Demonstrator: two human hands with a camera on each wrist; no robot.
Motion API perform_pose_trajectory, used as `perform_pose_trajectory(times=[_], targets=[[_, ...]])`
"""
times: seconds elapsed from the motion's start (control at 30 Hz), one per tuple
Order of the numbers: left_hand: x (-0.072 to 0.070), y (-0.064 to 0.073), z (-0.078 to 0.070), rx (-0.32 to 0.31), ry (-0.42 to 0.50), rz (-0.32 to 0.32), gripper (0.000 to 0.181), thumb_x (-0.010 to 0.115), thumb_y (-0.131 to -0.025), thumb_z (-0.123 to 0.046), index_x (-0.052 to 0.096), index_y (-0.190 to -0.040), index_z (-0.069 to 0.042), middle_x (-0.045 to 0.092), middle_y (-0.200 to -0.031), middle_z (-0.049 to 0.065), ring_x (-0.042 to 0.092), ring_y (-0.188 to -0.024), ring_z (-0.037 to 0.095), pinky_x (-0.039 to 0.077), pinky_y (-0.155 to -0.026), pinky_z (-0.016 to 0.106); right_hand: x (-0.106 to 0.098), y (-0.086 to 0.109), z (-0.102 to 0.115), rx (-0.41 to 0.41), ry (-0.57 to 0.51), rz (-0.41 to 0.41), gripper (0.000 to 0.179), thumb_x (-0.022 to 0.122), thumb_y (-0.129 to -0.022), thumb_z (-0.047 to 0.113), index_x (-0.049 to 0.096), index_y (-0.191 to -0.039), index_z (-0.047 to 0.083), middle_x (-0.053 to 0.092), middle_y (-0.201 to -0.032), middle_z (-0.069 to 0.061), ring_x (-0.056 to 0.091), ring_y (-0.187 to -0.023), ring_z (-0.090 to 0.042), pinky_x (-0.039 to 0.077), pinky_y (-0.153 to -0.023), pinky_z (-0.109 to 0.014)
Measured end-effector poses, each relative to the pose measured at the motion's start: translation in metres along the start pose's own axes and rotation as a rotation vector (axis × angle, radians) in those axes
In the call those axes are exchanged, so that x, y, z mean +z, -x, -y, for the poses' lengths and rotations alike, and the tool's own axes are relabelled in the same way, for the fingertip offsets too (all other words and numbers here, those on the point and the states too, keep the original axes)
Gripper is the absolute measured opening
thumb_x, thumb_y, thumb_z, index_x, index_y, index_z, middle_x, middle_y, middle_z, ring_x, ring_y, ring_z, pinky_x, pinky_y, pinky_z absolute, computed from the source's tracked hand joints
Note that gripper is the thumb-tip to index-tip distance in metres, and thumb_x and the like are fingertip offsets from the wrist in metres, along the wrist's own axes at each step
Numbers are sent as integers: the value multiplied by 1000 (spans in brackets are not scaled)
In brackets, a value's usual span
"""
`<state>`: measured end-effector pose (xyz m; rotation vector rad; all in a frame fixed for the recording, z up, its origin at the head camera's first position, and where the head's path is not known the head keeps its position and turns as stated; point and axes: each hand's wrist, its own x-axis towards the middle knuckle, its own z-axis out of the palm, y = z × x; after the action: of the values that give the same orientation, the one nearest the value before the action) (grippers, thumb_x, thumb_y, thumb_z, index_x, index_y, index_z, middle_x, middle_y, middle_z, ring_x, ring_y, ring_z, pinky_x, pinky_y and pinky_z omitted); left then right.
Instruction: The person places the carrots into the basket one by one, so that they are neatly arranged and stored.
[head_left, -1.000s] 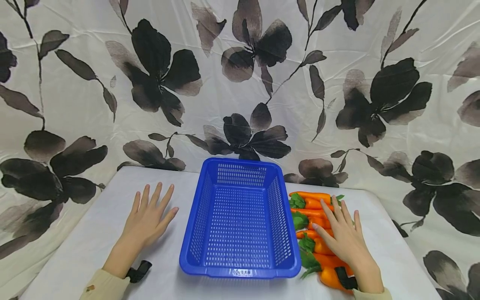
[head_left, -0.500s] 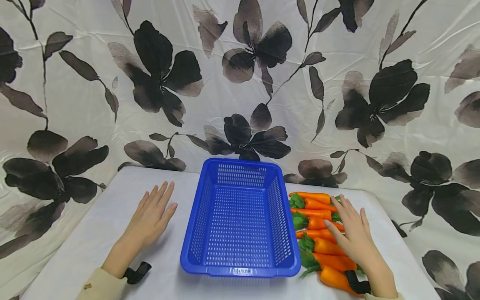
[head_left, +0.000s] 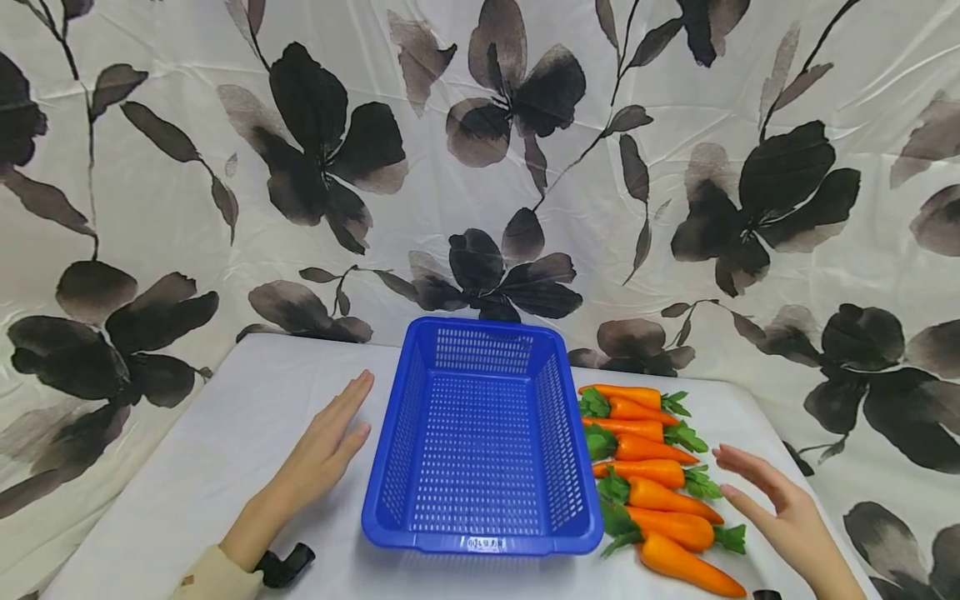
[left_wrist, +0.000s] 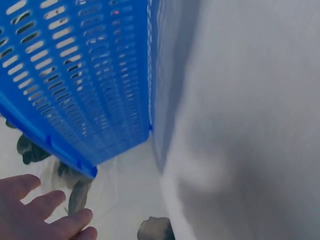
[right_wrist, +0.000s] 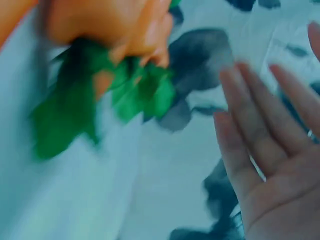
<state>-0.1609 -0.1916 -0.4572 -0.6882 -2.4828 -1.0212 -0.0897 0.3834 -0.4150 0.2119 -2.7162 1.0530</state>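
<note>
A blue perforated plastic basket [head_left: 480, 543] stands in the middle of the table with nothing inside it. To its right, several orange carrots [head_left: 671, 527] with green leafy tops lie in a column, their ends pointing alternate ways. My left hand [head_left: 318, 454] hovers left of the basket, fingers extended and apart from it; the left wrist view shows the basket's outer side [left_wrist: 100, 100]. Right of the carrots is my right hand [head_left: 780, 508], thumb and fingers spread apart and holding nothing. In the blurred right wrist view, the carrot leaves [right_wrist: 145, 92] are near my extended fingers [right_wrist: 260, 120].
A white cloth covers the table [head_left: 315, 367]. Behind it hangs a pale curtain [head_left: 525, 192] printed with dark flowers. A black strap [head_left: 285, 567] sits at my left wrist.
My right hand has moved right and off the carrots, turning sideways, so more of them show. The left hand has turned edge-on and shifted slightly toward the basket.
</note>
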Motion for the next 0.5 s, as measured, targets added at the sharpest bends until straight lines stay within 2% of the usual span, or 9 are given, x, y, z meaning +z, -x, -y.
perform_pose_trajectory(times=[0.07, 0.13, 0.2, 0.27, 0.33, 0.5], targets=[[3, 0, -1, 5, 12, 11, 63, 52, -99, -15, 28, -157, -6, 27, -161, 16, 24, -147, 38, 12, -120, 38, -4, 8, -11, 113, -88, 77, 41, 67, -93, 17, 61, -130, 0, 71, -115, -4, 61, -101, 6, 47, -83, -10], [6, 1, -2, 6, 32, 31, 67, 55, -97, -18, 27, -157, -7, 25, -162, 15, 22, -148, 38, 17, -118, 51, -9, 16, -24, 221, -200, 187, 38, 67, -93, 15, 63, -123, -9, 73, -107, -7, 67, -95, -4, 53, -79, -18], [9, 1, -2, -1, 62, 49, 71, 57, -95, -21, 26, -157, -8, 22, -163, 14, 19, -149, 38, 19, -113, 64, -12, 22, -36, 311, -298, 292, 40, 67, -92, 13, 61, -120, -15, 73, -106, -11, 70, -93, -10, 57, -79, -26], [11, 1, -3, -3, 103, 68, 76, 60, -92, -24, 25, -158, -7, 19, -164, 14, 17, -149, 39, 19, -107, 72, -13, 27, -47, 372, -364, 375, 42, 69, -90, 11, 60, -119, -19, 73, -107, -15, 71, -93, -15, 57, -80, -29], [14, 1, -4, -3, 141, 85, 80, 62, -90, -26, 24, -158, -6, 17, -164, 15, 14, -149, 39, 17, -105, 75, -11, 31, -56, 399, -396, 420, 45, 71, -88, 11, 60, -120, -19, 72, -108, -16, 71, -93, -17, 57, -81, -29], [23, 1, -5, 15, 222, 133, 89, 65, -85, -24, 19, -159, -8, 9, -165, 15, 5, -152, 34, 14, -105, 77, -4, 38, -69, 488, -482, 465, 47, 76, -84, 12, 62, -119, -16, 72, -108, -15, 71, -94, -18, 56, -83, -30]])
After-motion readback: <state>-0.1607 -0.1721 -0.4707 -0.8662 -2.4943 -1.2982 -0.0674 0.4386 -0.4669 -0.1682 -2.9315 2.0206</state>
